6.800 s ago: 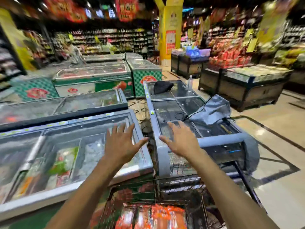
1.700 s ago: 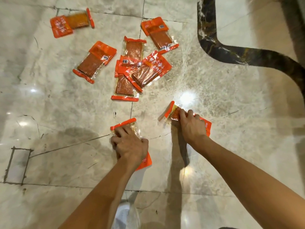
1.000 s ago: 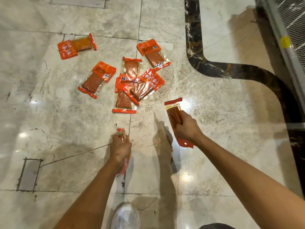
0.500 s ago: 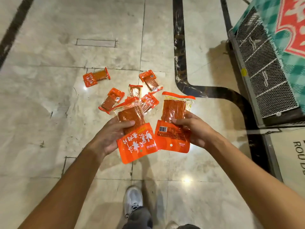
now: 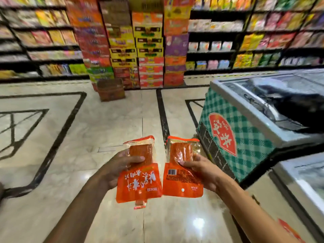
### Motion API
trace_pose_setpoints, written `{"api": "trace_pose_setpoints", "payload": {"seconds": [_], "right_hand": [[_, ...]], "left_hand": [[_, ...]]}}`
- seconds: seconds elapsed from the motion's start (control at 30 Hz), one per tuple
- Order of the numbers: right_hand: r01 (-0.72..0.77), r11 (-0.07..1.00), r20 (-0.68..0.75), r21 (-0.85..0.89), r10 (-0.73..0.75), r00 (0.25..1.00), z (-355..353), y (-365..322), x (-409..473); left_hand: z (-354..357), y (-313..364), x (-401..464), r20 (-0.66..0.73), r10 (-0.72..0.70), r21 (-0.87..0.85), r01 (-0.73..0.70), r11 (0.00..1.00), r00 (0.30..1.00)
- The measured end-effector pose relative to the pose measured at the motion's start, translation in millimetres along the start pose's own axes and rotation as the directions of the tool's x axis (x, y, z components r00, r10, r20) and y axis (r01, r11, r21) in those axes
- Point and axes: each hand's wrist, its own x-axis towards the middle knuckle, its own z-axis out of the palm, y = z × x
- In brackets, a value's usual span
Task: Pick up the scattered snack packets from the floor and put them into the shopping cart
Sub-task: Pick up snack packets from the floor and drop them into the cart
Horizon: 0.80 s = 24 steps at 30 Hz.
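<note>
Above the floor, hands hold packets

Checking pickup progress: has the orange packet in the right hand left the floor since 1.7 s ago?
Yes. The orange packet, then flat on the marble floor, is now lifted above it.

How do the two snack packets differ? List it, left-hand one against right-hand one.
The left packet, gripped by the left hand, shows large white printed characters; the right packet, gripped by the right hand, shows a barcode and small print.
The left packet leans to the right; the right packet stands nearly straight.
Shared: both are orange with a clear window over a reddish slab, held side by side above the floor.
</note>
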Motion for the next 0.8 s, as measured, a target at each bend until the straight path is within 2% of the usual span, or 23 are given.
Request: {"api": "trace_pose_setpoints", "payload": {"seconds": [0.13,0.3,0.5,0.8], "right_hand": [[0.103,0.995,-0.094,0.003,-0.103,0.990,37.8,-51.1,-83.1],[0.229,0.973,-0.180,-0.038,-0.232,0.956,73.9,-76.0,-153.5],[0.336,0.937,-0.228,-0.094,-0.348,0.909,94.5,-75.8,-230.1],[0.465,0.876,-0.310,-0.126,-0.481,0.820,92.1,-53.4,-353.2]], "left_hand": [[22.7,76.1,-66.6,0.091,0.054,0.004,-0.055,0.998,0.994],[28.7,125.2,-122.2,0.209,0.127,0.058,-0.142,0.988,0.970],[53.0,145.9,-187.3,0.375,0.155,0.179,-0.236,0.955,0.914],[114.4,140.7,-254.8,0.565,0.118,0.233,-0.295,0.927,0.817]]}}
